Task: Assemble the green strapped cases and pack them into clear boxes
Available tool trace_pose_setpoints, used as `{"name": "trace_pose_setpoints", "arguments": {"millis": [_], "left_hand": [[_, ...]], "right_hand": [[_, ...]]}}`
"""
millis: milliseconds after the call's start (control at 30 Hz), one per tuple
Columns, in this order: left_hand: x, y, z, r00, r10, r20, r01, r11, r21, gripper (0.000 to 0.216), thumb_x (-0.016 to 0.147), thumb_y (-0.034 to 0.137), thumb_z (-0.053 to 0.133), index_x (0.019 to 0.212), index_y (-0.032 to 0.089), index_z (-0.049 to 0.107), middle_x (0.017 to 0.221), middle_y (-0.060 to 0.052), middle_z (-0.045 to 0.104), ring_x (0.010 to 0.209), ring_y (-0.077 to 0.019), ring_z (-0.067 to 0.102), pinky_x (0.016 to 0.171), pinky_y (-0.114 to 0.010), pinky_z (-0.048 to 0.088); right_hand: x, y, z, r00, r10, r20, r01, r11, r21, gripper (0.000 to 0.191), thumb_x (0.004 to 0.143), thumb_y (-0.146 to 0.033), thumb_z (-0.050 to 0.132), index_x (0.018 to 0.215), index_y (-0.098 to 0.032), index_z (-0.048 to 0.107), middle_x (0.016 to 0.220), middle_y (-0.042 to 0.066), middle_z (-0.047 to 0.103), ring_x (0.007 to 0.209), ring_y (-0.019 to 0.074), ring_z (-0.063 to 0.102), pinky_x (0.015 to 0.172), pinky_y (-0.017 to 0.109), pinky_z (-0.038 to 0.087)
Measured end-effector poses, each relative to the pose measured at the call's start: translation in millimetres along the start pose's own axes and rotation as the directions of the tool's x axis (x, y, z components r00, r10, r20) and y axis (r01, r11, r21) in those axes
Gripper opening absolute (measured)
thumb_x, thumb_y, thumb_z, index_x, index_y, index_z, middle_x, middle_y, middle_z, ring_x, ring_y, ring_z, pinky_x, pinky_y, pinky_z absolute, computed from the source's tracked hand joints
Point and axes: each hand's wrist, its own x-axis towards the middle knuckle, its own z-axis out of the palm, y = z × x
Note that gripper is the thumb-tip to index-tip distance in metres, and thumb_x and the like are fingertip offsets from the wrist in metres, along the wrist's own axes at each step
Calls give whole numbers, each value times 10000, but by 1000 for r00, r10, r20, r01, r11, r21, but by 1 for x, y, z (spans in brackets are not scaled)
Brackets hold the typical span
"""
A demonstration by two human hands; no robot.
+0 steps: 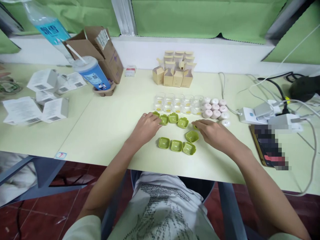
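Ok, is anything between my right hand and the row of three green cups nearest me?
Yes, one other green cup sits between your right hand and the rightmost cup of that row.

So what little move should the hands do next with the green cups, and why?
I'd perhaps have the right hand nudge the partly hidden green cup gently left, toward the uncovered green cup beside it. That hand is already at the hidden one, and a gap shows between the two, while other cups in that back row sit closer together.
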Motion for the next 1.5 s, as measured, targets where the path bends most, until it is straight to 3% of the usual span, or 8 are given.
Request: {"name": "trace_pose_setpoints", "arguments": {"millis": [133, 267, 500, 633, 900, 1100, 1267, 1500], "left_hand": [[9, 4, 1, 998, 12, 60, -17, 997, 79, 237, 1134, 168, 541, 1088, 163, 774, 1112, -125, 795, 1145, -296, 700, 915, -402, 526], [18, 7, 4, 998, 1, 70, -6, 997, 75, 241, 1118, 139, 542, 1053, 167, 773, 1054, -133, 780, 1102, -284, 693, 905, -390, 544], [26, 5, 5, 998, 46, 48, -51, 994, 97, 326, 1077, 34, 482, 996, 151, 775, 1010, -147, 775, 1080, -315, 700, 811, -422, 574], [30, 1, 9, 999, 49, 4, -49, 996, 76, 301, 1101, 103, 515, 964, 175, 773, 971, -142, 771, 1042, -312, 689, 774, -407, 564], [36, 0, 11, 998, 58, -22, -57, 997, 48, 264, 1117, 149, 530, 1035, 175, 779, 986, -140, 761, 1060, -298, 678, 791, -379, 549], [31, -3, 0, 997, 42, -66, -37, 996, 77, 204, 1116, 196, 591, 1182, 178, 784, 1037, -125, 812, 1082, -310, 709, 766, -392, 574], [21, -38, -10, 983, -63, -175, 37, 988, -147, 218, 1072, 343, 723, 1213, 205, 815, 1155, -111, 827, 1012, -271, 754, 827, -377, 605], [17, -58, 5, 983, -146, -111, 80, 888, -452, 271, 1044, 432, 730, 1089, 192, 848, 1019, -65, 848, 819, -198, 751, 813, -324, 606]], "right_hand": [[20, -15, -4, 999, 37, 10, -37, 999, 21, 374, 1173, -310, 492, 1394, -163, 756, 1268, 166, 770, 977, 278, 758, 696, 340, 472], [33, -28, 0, 995, 97, -17, -98, 995, -27, 352, 1143, -370, 573, 1372, -200, 779, 1367, 182, 666, 888, 247, 708, 613, 334, 379], [33, -18, 15, 989, 77, -128, -76, 997, 7, 377, 1140, -266, 460, 1169, -206, 831, 1496, 196, 585, 902, 234, 697, 570, 335, 341], [30, -9, 21, 973, 119, -197, -113, 993, 42, 347, 1115, -252, 485, 1185, -217, 824, 1362, 196, 653, 869, 240, 671, 575, 345, 367], [39, -12, 18, 974, 184, -129, -187, 982, -9, 352, 1075, -89, 469, 1190, -130, 800, 1256, 186, 717, 854, 250, 657, 560, 364, 305], [34, -4, 26, 949, 154, -273, -133, 987, 93, 376, 1073, -120, 455, 1267, -152, 775, 1264, 178, 726, 874, 244, 669, 588, 341, 394], [27, 6, 28, 918, 144, -370, -52, 968, 247, 352, 1096, -211, 478, 1258, -147, 783, 1254, 179, 737, 916, 245, 713, 708, 358, 549], [21, 11, 16, 875, 224, -429, -104, 952, 287, 374, 1123, -295, 477, 1187, -165, 822, 1200, 151, 793, 898, 245, 746, 766, 367, 583]]}}
